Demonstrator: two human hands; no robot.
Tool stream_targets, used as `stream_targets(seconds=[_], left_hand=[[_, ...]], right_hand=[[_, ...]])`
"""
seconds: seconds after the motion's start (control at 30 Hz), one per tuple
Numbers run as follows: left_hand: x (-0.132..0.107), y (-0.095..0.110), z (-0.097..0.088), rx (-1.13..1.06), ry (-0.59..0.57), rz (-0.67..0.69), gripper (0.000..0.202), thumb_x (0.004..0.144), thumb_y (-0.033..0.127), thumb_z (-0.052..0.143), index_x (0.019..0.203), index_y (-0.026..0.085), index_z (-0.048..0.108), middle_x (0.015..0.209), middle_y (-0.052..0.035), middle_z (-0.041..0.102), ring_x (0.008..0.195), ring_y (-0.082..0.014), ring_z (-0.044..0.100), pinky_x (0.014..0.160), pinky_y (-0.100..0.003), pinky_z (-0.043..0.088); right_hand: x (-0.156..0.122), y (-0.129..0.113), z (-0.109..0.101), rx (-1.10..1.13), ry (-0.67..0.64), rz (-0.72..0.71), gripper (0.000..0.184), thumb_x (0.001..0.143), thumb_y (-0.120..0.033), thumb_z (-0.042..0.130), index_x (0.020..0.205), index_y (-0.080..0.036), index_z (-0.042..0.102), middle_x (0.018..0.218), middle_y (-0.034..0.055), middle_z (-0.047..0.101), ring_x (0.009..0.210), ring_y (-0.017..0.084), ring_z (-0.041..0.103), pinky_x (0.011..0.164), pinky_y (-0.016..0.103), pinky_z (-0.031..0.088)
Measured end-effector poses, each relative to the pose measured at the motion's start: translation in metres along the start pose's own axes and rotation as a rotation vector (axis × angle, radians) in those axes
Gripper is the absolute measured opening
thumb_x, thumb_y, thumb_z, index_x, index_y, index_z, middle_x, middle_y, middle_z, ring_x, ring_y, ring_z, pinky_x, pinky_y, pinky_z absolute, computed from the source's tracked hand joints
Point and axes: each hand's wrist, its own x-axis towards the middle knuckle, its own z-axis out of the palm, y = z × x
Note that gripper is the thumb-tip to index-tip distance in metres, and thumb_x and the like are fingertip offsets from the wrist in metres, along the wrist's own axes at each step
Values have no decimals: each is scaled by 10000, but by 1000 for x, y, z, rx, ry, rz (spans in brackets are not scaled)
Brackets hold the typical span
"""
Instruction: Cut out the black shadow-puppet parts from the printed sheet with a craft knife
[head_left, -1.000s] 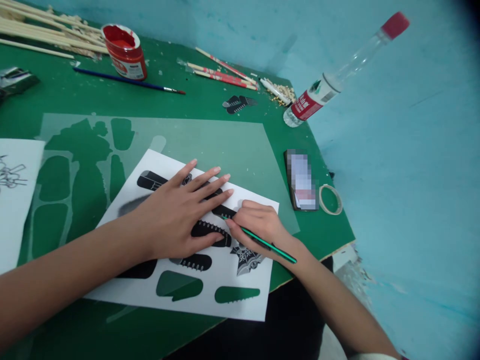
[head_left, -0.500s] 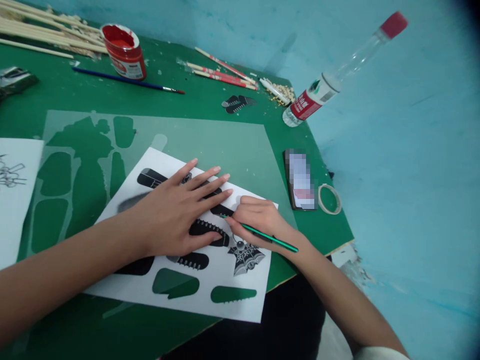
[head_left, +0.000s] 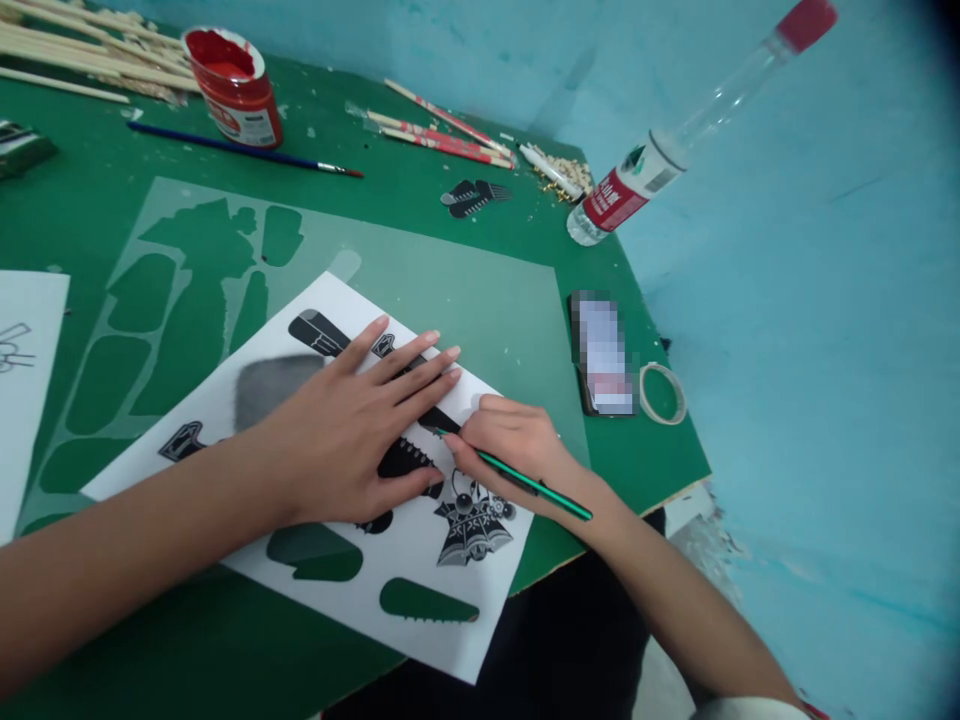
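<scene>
My left hand (head_left: 367, 430) lies flat with fingers spread on a white sheet of paper (head_left: 409, 550) printed with black and grey shapes. Pinched in my right hand (head_left: 517, 440) is a slim green craft knife (head_left: 544, 490). Its tip rests at a dark printed strip beside my left fingertips. Two holes through the paper's lower part show green beneath. A winged, patterned figure (head_left: 472, 530) is printed below my right hand. Under the paper lies a translucent sheet (head_left: 495, 310) with cut-out openings on its left side.
Along the back of the green table stand a red paint jar (head_left: 240, 100) and a tilted-looking bottle (head_left: 619, 200). A blue paintbrush (head_left: 240, 150), wooden sticks (head_left: 97, 55) and small black cut-outs (head_left: 472, 198) lie there. A phone (head_left: 604, 350) and tape roll (head_left: 662, 393) are at right.
The printed paper has turned clockwise, its lower edge swinging left, and the translucent sheet has turned too. Both hands stay in nearly the same place, the knife still in my right.
</scene>
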Motion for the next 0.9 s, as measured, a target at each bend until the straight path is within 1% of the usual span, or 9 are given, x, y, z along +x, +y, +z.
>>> stream_targets(seconds=[0.1,0.23,0.37,0.57,0.9], left_hand=[[0,0,-1,5,3,-5,909,1147,744,472,1798,111,428,1893,-95,353,1812,-337,227,1467,-511,-108],[0,2,-2,24,-29,-23,896,1164,757,412,1809,135,398,1905,-82,338,1821,-312,194,1470,-510,-105],[0,0,0,44,-6,-1,917,1156,774,384,1809,130,407,1902,-95,350,1819,-323,203,1466,-514,-111],[1,-1,-3,2,-25,7,923,1147,742,486,1806,100,410,1900,-109,346,1814,-349,211,1453,-501,-135],[1,-1,-2,3,-28,2,916,1144,741,499,1810,120,402,1899,-114,362,1814,-344,217,1462,-507,-120]], right_hand=[[0,2,-1,12,0,-8,409,1186,-176,586,790,-250,513,681,-46,549,640,142,482,628,291,448],[0,3,-1,21,-3,-9,409,1181,-164,592,789,-248,513,689,-45,552,639,138,483,629,286,449],[-1,6,-1,19,7,-38,418,1194,-191,578,784,-251,520,672,-47,536,642,146,480,635,293,451],[-3,11,-1,9,-6,-62,405,1194,-192,583,794,-241,555,671,-39,542,654,156,501,638,297,454],[-4,12,-3,-14,-11,-87,400,1202,-200,577,805,-244,559,693,-34,604,664,157,518,646,301,462]])
